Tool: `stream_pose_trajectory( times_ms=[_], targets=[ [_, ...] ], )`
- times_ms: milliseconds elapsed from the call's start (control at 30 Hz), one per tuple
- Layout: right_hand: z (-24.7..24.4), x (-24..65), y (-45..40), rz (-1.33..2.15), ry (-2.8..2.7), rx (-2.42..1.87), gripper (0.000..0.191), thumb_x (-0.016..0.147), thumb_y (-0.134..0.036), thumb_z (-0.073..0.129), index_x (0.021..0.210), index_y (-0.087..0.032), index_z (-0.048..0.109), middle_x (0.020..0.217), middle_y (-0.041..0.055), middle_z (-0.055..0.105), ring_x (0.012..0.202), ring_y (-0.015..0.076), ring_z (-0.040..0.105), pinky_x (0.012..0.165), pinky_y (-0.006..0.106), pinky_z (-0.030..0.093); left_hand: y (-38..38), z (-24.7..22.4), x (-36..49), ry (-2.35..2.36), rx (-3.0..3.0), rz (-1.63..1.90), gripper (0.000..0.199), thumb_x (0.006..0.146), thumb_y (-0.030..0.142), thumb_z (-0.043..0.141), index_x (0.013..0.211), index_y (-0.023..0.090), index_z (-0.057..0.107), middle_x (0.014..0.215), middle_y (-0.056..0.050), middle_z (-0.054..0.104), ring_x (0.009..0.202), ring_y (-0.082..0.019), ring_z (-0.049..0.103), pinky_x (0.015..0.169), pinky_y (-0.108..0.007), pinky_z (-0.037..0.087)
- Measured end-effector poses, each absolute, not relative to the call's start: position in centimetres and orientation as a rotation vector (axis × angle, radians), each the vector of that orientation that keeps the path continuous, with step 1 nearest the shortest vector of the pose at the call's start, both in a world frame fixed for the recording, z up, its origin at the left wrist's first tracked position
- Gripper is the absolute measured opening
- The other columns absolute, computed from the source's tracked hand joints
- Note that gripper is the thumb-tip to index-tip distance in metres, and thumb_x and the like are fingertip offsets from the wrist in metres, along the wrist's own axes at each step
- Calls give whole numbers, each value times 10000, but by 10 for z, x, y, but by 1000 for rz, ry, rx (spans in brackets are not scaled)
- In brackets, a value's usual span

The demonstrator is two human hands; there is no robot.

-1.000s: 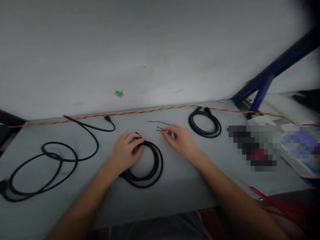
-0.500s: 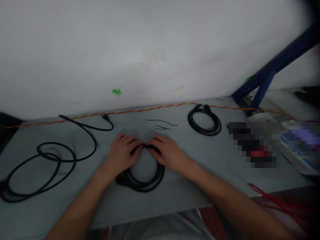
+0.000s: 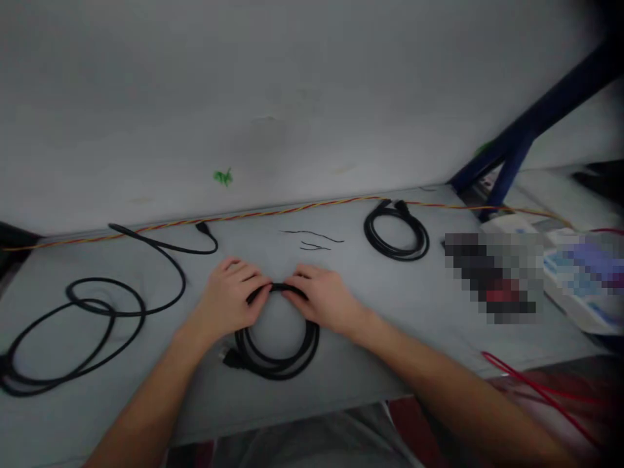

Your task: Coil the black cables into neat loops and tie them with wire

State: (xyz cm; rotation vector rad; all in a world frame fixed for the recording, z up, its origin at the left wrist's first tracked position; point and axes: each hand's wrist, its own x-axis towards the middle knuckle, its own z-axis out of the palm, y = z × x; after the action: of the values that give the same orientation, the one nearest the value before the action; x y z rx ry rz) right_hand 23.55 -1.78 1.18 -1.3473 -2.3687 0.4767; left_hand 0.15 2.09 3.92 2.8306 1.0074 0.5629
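Note:
A black cable wound into a round coil (image 3: pixel 283 374) lies in the middle of the grey table, its connector (image 3: pixel 232 357) at the lower left of the loop. My left hand (image 3: pixel 234 294) pinches the upper left of this coil between thumb and fingers. On the upper right of the same coil my right hand (image 3: pixel 322 298) is closed. A short stretch of cable shows between the two hands. Just beyond them lie several thin dark ties (image 3: pixel 314 235).
A loose black cable (image 3: pixel 141 305) sprawls at the left. Another coiled black cable (image 3: pixel 396 255) lies at the back right. A twisted red and yellow wire (image 3: pixel 273 213) runs along the wall. Blue metal bars (image 3: pixel 509 169), a blurred-out item and red cords (image 3: pixel 531 383) are at the right.
My hands have shifted slightly apart, so more cable shows between them. The coil's connector at the lower left is now more visible. The view has moved a little.

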Motion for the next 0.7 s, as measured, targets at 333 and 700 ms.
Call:
stream_pose_trajectory(
  times_ms=[333,700],
  targets=[
    [13,234,-18,416,-2430,-1241,198,1068,-306,581,1152,-191,719,1055,85,710,922,215,674,762,327,503,23,44,-1,1014,2728,655,134,901,237,645,883,232,778,730,-13,673,733,-188,597,775,-389,418],
    [21,237,-19,350,-2523,-1226,193,1071,-289,573,1141,-186,721,1037,88,691,864,203,654,704,324,459,24,47,-2,959,2722,687,113,897,245,680,858,238,786,667,6,623,698,-179,559,776,-382,375]
  ],
)
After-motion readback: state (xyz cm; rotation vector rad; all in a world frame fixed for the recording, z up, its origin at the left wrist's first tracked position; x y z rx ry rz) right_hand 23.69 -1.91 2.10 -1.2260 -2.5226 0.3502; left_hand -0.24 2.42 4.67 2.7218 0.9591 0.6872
